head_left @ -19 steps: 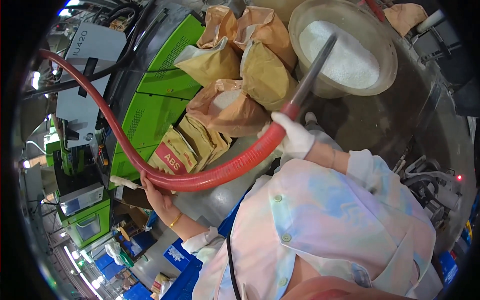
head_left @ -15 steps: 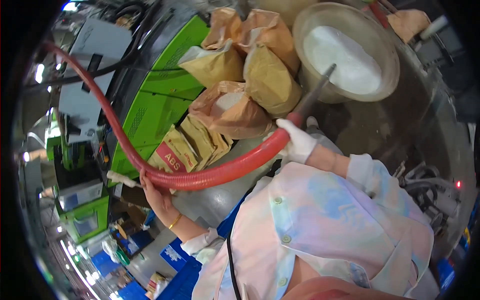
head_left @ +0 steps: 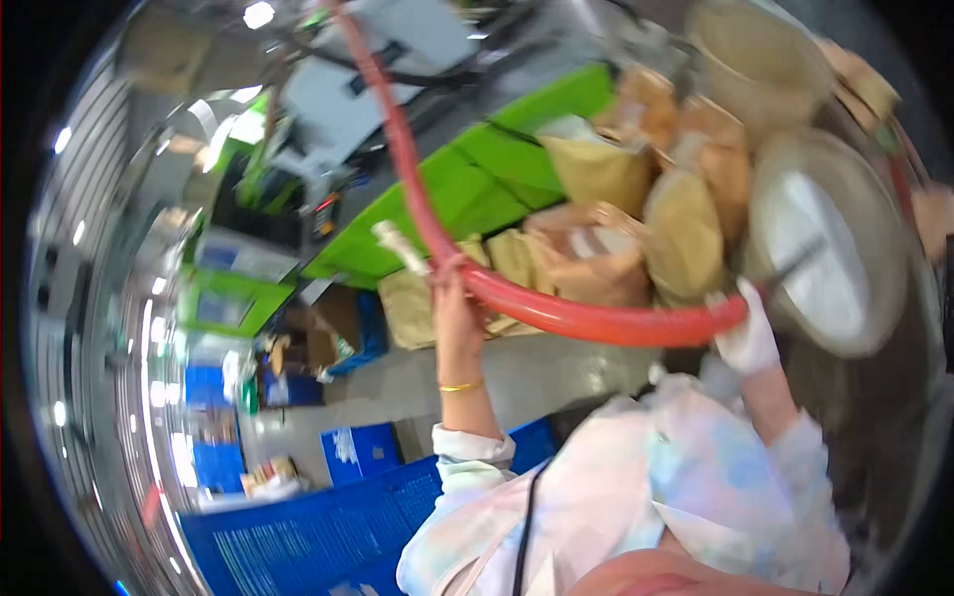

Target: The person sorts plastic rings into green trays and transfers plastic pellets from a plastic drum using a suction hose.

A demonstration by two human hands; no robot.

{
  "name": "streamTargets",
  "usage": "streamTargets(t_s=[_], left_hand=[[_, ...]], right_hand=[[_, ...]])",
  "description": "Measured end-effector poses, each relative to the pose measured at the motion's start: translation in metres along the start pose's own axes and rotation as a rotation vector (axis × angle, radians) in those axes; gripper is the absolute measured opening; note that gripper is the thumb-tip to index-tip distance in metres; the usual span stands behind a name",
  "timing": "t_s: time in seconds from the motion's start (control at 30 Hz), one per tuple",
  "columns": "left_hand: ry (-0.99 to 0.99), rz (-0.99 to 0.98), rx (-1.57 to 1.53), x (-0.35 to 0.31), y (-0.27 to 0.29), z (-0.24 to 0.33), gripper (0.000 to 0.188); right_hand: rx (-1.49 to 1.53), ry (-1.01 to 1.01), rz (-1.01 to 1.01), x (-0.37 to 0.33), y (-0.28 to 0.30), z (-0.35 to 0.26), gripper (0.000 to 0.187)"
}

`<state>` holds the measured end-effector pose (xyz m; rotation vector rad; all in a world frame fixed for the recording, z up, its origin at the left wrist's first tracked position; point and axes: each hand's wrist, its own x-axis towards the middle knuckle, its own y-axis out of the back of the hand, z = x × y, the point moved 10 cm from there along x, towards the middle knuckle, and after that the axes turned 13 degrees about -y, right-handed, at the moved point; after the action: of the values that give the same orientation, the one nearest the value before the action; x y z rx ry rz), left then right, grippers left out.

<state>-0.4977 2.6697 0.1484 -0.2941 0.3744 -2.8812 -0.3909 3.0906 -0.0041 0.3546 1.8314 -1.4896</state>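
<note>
A thick red ribbed hose (head_left: 596, 320) runs across in front of me, curving up toward the top of the picture. My left hand (head_left: 455, 288), bare, with a gold bracelet at the wrist, grips it at the bend. A pale whitish piece (head_left: 397, 246) sticks out beside that hand; I cannot tell what it is. My right hand (head_left: 750, 333), in a white glove, is closed around the hose's far end. From there a dark rigid pipe (head_left: 798, 263), blurred, reaches over a large round tub (head_left: 879, 318) of white material (head_left: 825, 248).
Several paper sacks (head_left: 686, 233) stand by the tub, one open sack (head_left: 588, 248) with pale contents. Behind is a green machine panel (head_left: 477, 184). A second tub (head_left: 760, 65) stands at the far right. Blue bins (head_left: 328, 531) and cardboard boxes (head_left: 333, 323) are at left.
The view has turned left, so hose, sacks and tub sit farther right, and more blue bins show. Both hands keep their hold on the hose, with the pipe still over the tub.
</note>
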Motion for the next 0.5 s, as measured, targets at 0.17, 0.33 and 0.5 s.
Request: streamTargets(t_s=[0.17, 0.33, 0.5], left_hand=[[-0.015, 0.031, 0.043, -0.014, -0.082, 0.012, 0.028], [0.026, -0.016, 0.099, -0.005, -0.132, -0.018, 0.029], [0.027, -0.068, 0.157, -0.010, -0.189, -0.028, 0.031]], right_hand=[[0.082, -0.014, 0.046, 0.025, -0.009, -0.062, 0.032], [0.074, 0.008, 0.064, 0.028, 0.016, -0.113, 0.039], [0.139, -0.004, 0.079, 0.028, 0.036, -0.164, 0.042]])
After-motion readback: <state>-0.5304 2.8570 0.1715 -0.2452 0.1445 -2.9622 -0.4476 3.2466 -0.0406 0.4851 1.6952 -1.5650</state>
